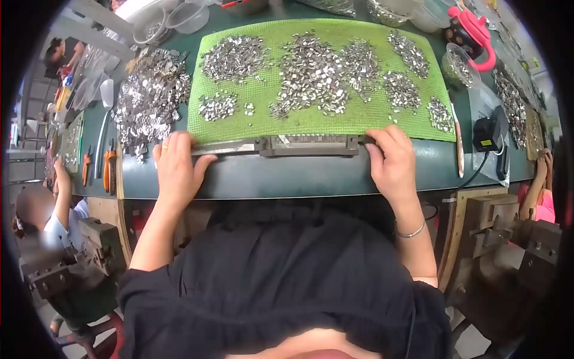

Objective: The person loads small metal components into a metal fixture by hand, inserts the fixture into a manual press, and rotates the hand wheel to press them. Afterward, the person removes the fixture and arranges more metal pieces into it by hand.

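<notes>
The metal bar (308,145) lies along the near edge of the green mat (251,127), close to the front of the table (287,179). The left hand (178,170) pinches its left end between thumb and fingers, and the right hand (394,167) has fingertips and thumb closed about its right end. Because both grips are at the far ends, uneven pressure could twist the bar or slide one end off line. Its middle has no hand on it, so any loose part there could shift. A push away from the body could ruck up the mat and run the piles of small metal pieces (314,78) together, since only narrow gaps part them. A sharp pull could bring the bar over the table's edge. On the right, a sleeve or wrist could snag the black cable (476,170) by the plug (489,133).
</notes>
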A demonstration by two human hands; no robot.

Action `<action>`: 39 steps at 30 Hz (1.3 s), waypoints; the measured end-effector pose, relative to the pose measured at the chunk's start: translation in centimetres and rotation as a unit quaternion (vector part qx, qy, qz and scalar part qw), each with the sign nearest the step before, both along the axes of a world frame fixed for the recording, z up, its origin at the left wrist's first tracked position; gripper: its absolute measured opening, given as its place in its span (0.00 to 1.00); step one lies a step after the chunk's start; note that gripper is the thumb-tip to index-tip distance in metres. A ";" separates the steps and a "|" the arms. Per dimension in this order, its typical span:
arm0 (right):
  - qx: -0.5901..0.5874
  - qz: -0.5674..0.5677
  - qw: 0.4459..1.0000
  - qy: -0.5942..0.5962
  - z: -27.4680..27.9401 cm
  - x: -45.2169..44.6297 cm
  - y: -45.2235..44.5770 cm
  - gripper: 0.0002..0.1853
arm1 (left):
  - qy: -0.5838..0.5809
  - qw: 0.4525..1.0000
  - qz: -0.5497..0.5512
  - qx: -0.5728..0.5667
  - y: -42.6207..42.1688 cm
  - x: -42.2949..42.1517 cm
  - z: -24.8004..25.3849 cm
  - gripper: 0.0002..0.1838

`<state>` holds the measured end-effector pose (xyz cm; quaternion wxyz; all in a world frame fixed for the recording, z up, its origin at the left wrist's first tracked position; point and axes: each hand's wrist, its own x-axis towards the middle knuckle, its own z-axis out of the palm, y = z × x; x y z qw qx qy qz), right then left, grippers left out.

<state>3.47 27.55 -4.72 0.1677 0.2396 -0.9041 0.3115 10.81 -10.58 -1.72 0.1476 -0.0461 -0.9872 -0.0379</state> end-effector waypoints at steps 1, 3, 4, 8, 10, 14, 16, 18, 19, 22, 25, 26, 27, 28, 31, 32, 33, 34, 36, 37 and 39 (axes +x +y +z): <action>0.017 -0.007 1.000 0.004 0.0 0.0 0.0 0.12 | 0.000 1.000 0.003 0.022 0.1 0.2 0.2 0.21; 0.035 -0.015 0.999 0.008 0.1 0.1 -0.1 0.11 | -0.057 0.993 0.050 0.089 0.6 0.8 3.1 0.24; 0.052 -0.015 0.998 0.014 0.2 0.1 -0.1 0.11 | -0.104 0.979 0.047 0.167 1.1 0.8 5.6 0.22; 0.034 -0.006 0.999 0.021 0.0 0.0 -0.1 0.12 | -0.071 0.956 -0.204 0.196 5.3 -0.6 11.4 0.18; 0.019 0.003 1.000 0.022 0.2 0.0 -0.1 0.13 | -0.029 0.918 -0.308 0.247 9.7 -3.5 9.4 0.17; 0.029 0.005 1.000 0.006 0.4 0.1 0.1 0.12 | -0.018 0.918 -0.347 0.193 16.8 -8.2 2.6 0.13; 0.023 0.013 1.000 0.000 0.4 0.0 0.3 0.12 | 0.000 0.935 -0.319 0.157 17.5 -8.4 0.8 0.12; -0.017 0.038 0.999 0.006 0.5 -0.1 0.4 0.11 | -0.044 0.950 -0.285 0.120 16.1 -7.9 1.3 0.12; -0.059 0.059 0.996 0.010 0.7 -0.1 0.1 0.10 | -0.062 0.957 -0.261 0.108 15.5 -7.7 1.3 0.13; -0.081 0.143 0.985 -0.050 2.6 -0.6 -0.8 0.08 | 0.011 0.966 -0.242 0.092 15.8 -6.0 0.1 0.14; -0.063 0.137 0.983 -0.107 4.4 -3.0 -0.2 0.06 | 0.036 0.956 -0.265 0.115 15.9 -4.8 0.6 0.17; -0.039 0.085 0.994 -0.059 3.3 -4.3 -0.3 0.06 | 0.038 0.949 -0.284 0.133 15.9 -4.4 0.8 0.20; 0.002 0.034 0.999 -0.027 3.2 -5.1 -0.4 0.06 | 0.037 0.949 -0.285 0.134 16.0 -4.1 0.6 0.20; 0.043 -0.017 0.999 0.005 3.0 -5.7 -0.5 0.07 | 0.012 0.954 -0.278 0.108 16.0 -3.9 0.3 0.21; 0.109 -0.066 0.992 -0.007 1.8 -6.8 -1.3 0.07 | 0.009 0.959 -0.275 0.069 16.3 -4.8 -0.1 0.24; 0.132 -0.087 0.987 -0.014 1.6 -6.9 -1.5 0.08 | -0.008 0.958 -0.276 0.075 16.5 -5.2 0.2 0.23; 0.134 -0.088 0.987 -0.015 1.6 -6.8 -1.8 0.08 | -0.024 0.957 -0.276 0.081 16.6 -5.7 0.6 0.23; 0.134 -0.094 0.986 -0.013 1.6 -6.8 -2.1 0.07 | -0.063 0.949 -0.285 0.118 16.7 -6.3 0.9 0.21; 0.135 -0.100 0.986 -0.012 1.4 -6.5 -2.2 0.06 | -0.072 0.945 -0.293 0.129 16.9 -7.8 2.5 0.20; 0.138 -0.111 0.984 -0.014 1.3 -6.6 -2.3 0.06 | -0.065 0.950 -0.283 0.116 17.2 -8.7 3.4 0.18; 0.141 -0.122 0.982 -0.015 1.0 -6.7 -2.5 0.06 | 0.045 0.948 -0.300 0.097 17.6 -11.8 2.5 0.16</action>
